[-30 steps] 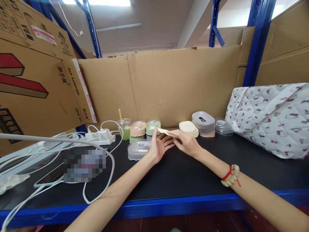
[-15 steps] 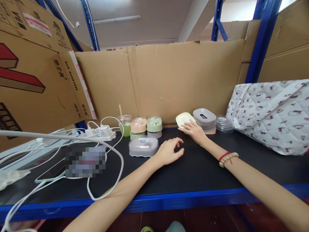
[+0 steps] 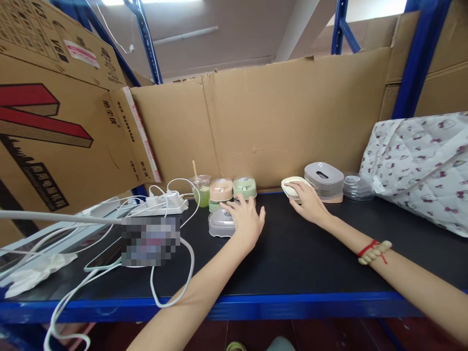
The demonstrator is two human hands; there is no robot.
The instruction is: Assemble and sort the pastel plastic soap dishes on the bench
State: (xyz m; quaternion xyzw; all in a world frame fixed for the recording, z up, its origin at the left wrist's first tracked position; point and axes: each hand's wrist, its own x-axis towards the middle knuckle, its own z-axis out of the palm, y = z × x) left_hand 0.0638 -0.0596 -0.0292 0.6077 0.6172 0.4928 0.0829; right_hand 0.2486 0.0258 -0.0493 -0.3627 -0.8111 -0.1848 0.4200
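My left hand [image 3: 247, 222] reaches over the right end of a grey oval box with a clear lid [image 3: 219, 224], its fingers spread and nothing in them. Behind it stand two small stacks, with a peach box [image 3: 221, 189] on top of one and a green box [image 3: 244, 186] on the other. My right hand [image 3: 309, 201] rests on a cream oval piece [image 3: 290, 181] near the cardboard, its fingers over the top. Just right of that hand is a grey oval container with a slotted lid [image 3: 325, 176], sitting on a peach base.
Clear round lids [image 3: 356, 187] and a quilted white bag [image 3: 420, 170] lie at the right. Left are a cup of green drink [image 3: 204, 195], a power strip [image 3: 179, 207], looping white cables and a blurred-out item [image 3: 149, 242]. Cardboard [image 3: 270, 131] stands behind.
My left hand has gone up and back, over the grey box, with its fingers now spread. My right hand now covers the cream piece more, and that piece looks flatter. The view has shifted slightly.
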